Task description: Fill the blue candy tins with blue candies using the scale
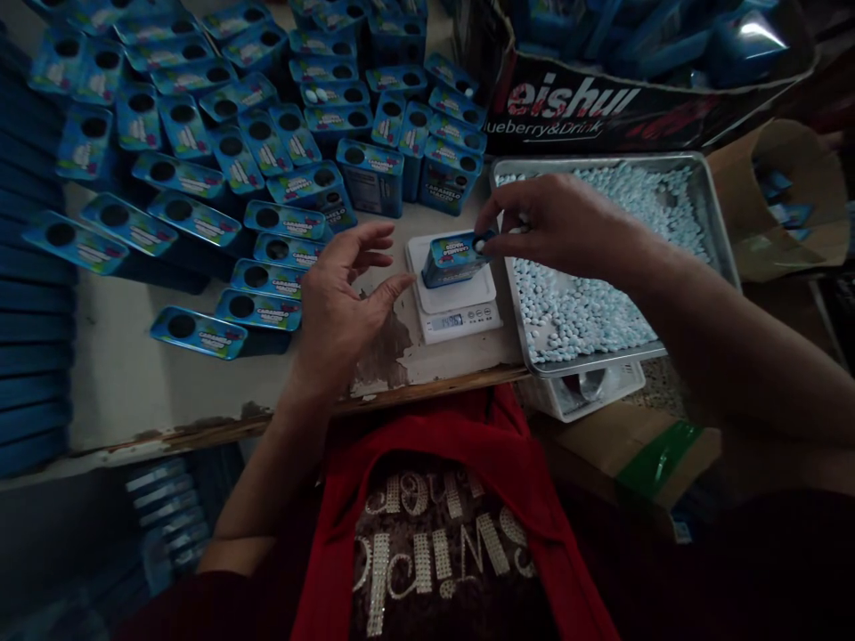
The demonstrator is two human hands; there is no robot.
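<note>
A blue candy tin (pixel 455 258) stands on a small white digital scale (pixel 460 322) with a lit display. Over the tin's round opening, my right hand (pixel 557 223) is closed, its fingertips pinching small pale candies. My left hand (pixel 351 298) hovers left of the scale, its fingers apart and nothing in them. To the right of the scale lies a metal tray (pixel 725 258) holding a spread of pale blue and white candies (pixel 588 312), partly hidden under my right forearm.
Many blue tins (pixel 200 334) with round holes crowd the table's left and back. A black printed carton (pixel 567 116) sits behind the tray, a brown paper bag (pixel 775 196) at its right. A white plastic basket (pixel 607 392) is below the tray. The table's wooden edge (pixel 427 387) runs in front.
</note>
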